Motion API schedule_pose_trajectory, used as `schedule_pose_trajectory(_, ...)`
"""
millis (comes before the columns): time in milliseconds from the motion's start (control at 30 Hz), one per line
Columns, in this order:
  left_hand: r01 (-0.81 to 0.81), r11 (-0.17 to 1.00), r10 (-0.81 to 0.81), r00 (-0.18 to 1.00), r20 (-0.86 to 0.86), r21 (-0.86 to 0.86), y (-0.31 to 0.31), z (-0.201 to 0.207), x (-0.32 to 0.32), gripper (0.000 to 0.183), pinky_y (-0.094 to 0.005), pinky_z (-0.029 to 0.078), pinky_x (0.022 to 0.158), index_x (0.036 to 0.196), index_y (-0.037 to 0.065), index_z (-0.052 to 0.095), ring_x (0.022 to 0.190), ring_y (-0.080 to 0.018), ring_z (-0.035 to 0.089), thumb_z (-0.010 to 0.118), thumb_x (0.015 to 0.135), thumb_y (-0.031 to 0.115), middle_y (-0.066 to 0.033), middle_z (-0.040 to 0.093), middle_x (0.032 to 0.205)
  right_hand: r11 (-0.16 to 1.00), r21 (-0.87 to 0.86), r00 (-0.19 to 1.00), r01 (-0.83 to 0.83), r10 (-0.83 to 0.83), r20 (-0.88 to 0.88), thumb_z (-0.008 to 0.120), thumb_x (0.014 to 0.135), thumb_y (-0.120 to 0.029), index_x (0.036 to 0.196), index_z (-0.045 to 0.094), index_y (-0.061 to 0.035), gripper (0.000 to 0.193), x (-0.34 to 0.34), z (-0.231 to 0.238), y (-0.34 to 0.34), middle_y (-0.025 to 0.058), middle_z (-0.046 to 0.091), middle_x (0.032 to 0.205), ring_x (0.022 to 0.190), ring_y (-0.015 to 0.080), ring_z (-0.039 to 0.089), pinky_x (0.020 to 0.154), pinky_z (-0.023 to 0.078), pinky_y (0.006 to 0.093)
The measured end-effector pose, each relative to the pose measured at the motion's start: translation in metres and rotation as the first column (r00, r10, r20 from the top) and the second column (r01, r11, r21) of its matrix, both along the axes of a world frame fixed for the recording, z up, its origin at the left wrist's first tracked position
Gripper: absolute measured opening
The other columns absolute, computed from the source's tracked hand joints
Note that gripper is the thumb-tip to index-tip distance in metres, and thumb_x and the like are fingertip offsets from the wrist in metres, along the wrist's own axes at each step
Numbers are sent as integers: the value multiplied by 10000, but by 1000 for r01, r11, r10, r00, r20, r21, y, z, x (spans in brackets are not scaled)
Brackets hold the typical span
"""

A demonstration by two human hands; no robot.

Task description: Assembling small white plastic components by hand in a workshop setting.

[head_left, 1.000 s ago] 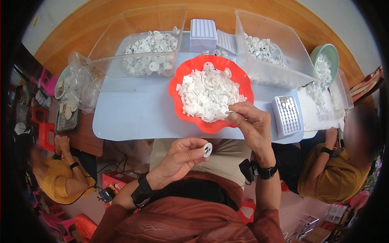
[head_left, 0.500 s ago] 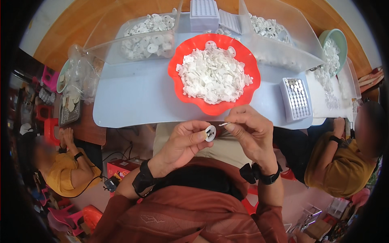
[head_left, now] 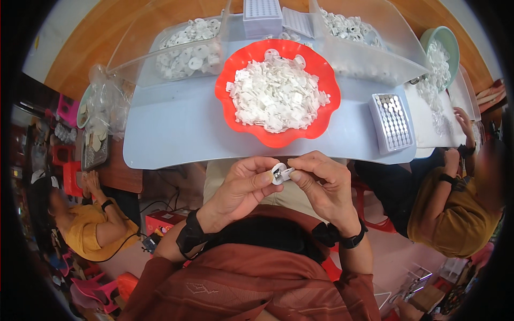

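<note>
Pinched in my left hand [head_left: 247,182] is a small round white plastic part [head_left: 277,174] with dark and metallic bits on its face. My right hand [head_left: 324,184] grips a small flat white plastic piece [head_left: 288,174] between thumb and fingertips, held against the round part. Both hands are closed and meet just off the table's near edge, above my lap. Beyond them stands a red wavy-rimmed bowl [head_left: 278,140] heaped with small white plastic pieces [head_left: 276,96]. Fingers partly hide both held parts.
Two clear bins [head_left: 190,56] [head_left: 369,64] of round white parts stand at the back. At the right lies a tray of round metal pieces [head_left: 393,123]; a stacked white tray block [head_left: 262,18] is behind the bowl. People in yellow sit left [head_left: 101,227] and right [head_left: 444,214].
My right hand has moved left and brought its white piece against the round part in my left hand. The person at right has raised a hand over the neighbouring table.
</note>
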State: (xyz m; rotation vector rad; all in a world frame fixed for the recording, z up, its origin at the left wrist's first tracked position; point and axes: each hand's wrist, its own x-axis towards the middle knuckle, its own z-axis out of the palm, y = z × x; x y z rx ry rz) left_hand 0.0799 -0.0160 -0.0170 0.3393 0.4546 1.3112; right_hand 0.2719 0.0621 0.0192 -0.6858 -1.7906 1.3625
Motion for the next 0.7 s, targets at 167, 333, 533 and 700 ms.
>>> schedule_pose_trajectory(167,11,1000,-11,1000,-8,-9,1,-1,1,280,-333,584,945,1246,-22,619,1067,-183,656,640,974,45,-106,660,1183,997,-59,999,43,-43,-12,703,895,35,1102,708,32,208,3,-2,0,121,695,961,821,164,665,708,522,266)
schedule_pose_trajectory(333,18,1000,-18,1000,-12,-13,2,-2,3,291,-326,580,954,1258,-17,617,1068,-180,655,642,978,58,-105,658,1185,995,-73,997,65,-67,-25,706,897,27,1103,709,33,207,6,-3,0,117,696,965,829,150,663,711,518,257)
schedule_pose_trajectory(533,24,999,-25,999,-24,-37,3,-3,7,298,-328,571,973,1264,-12,616,1087,-184,654,646,978,70,-109,657,1202,995,-77,997,65,-68,-32,707,899,21,1102,718,24,203,9,-9,-3,107,704,971,821,144,657,705,507,250)
schedule_pose_trajectory(700,26,999,-27,999,-18,-34,2,-5,9,298,-328,569,975,1264,-12,616,1086,-185,659,645,979,70,-110,661,1207,995,-87,998,50,-53,-36,700,900,34,1106,721,20,208,8,-8,-6,105,708,968,817,139,654,699,506,250)
